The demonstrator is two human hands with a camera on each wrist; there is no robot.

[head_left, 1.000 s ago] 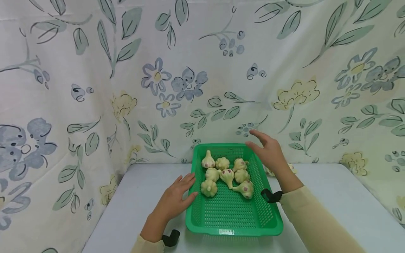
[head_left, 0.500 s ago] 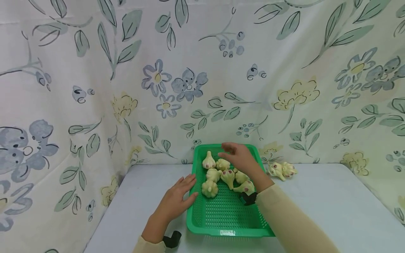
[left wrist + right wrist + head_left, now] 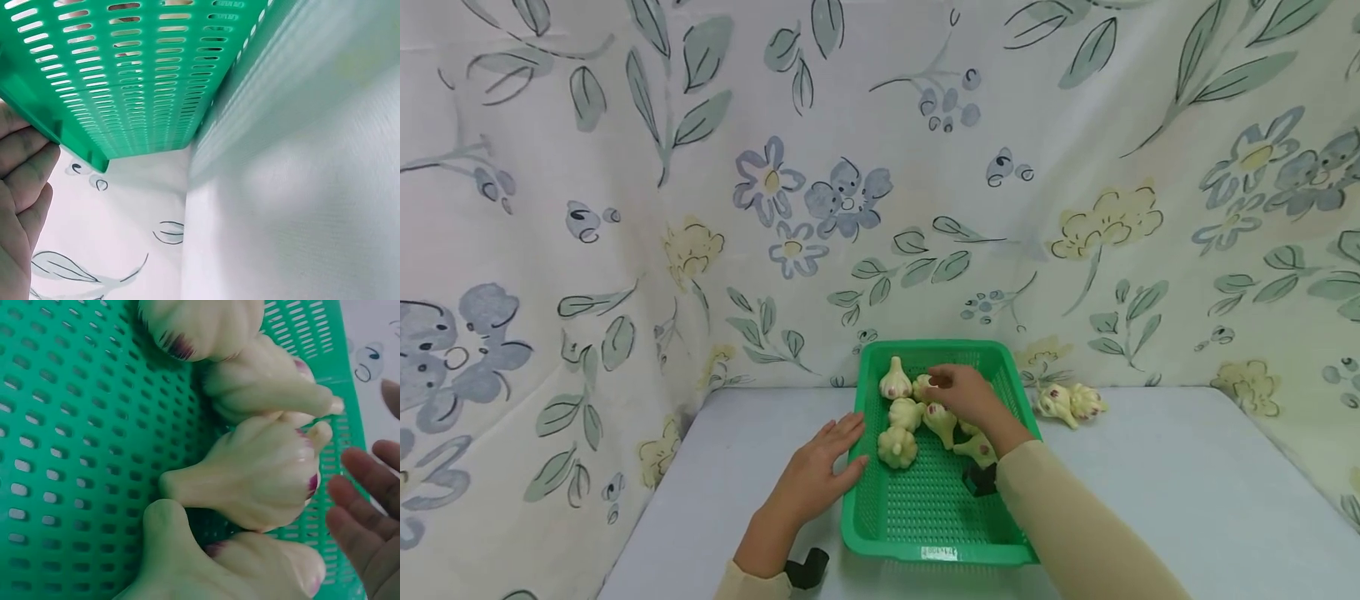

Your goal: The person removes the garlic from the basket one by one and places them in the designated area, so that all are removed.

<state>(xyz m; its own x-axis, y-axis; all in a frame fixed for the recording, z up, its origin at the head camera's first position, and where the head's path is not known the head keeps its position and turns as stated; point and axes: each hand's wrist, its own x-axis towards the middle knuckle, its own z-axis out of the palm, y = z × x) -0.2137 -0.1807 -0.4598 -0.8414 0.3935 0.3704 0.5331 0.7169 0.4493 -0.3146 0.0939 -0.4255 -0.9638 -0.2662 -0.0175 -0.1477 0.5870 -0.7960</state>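
Several pale garlic bulbs [image 3: 897,447] with purple patches lie in the back half of a green slotted plastic basket [image 3: 940,552]. Over them is my right hand [image 3: 972,398], its fingers loosely bent and part of the bulbs hidden beneath it. In the right wrist view that hand [image 3: 375,519] holds nothing, its fingers apart from the nearest garlic bulb [image 3: 262,472]. My left hand [image 3: 815,475] rests along the basket's left rim with fingers extended. Seen from the left wrist, its fingertips [image 3: 47,156] touch the outside of the green rim [image 3: 75,153].
Two more garlic bulbs [image 3: 1067,403] lie together on the white table [image 3: 1180,483], to the right of the basket. A flowered cloth [image 3: 925,192] hangs behind and on the left. Each wrist wears a black camera mount [image 3: 807,568].
My right hand has moved left from the basket's right rim to above the garlic, then lower. The two bulbs outside are now uncovered. My left hand stays in place.
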